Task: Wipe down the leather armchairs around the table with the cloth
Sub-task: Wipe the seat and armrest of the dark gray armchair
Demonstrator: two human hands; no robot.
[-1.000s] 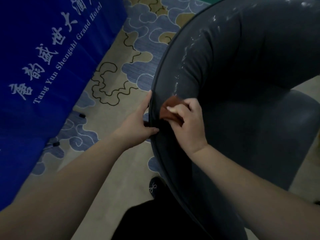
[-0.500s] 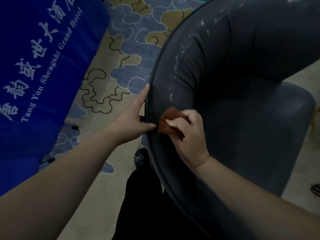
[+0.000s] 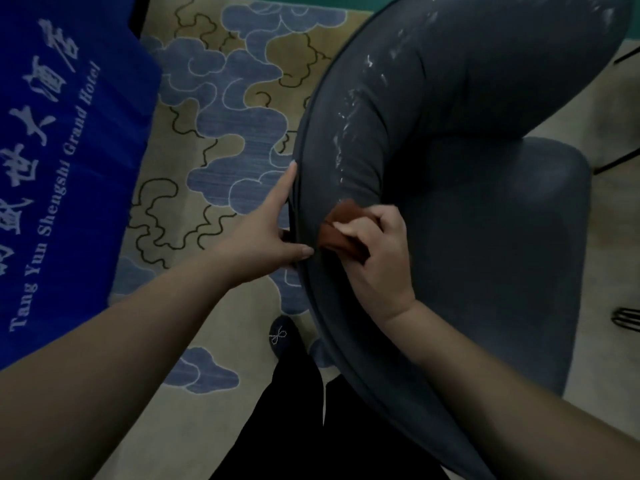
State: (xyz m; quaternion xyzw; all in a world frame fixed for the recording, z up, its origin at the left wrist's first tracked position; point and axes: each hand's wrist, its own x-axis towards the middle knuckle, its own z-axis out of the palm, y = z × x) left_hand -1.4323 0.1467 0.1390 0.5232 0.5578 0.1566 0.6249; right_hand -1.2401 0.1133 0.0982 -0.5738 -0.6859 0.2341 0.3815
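Blue cloth (image 3: 69,168) at left: white printed lettering, reading "Tang Yun Shengshi Grand Hotel" in Latin script, running bottom to top along the fabric. Beside it, 1 parallel line of larger white Chinese characters, partly cut off by the frame edge; not transcribed with certainty. No other legible text noted.
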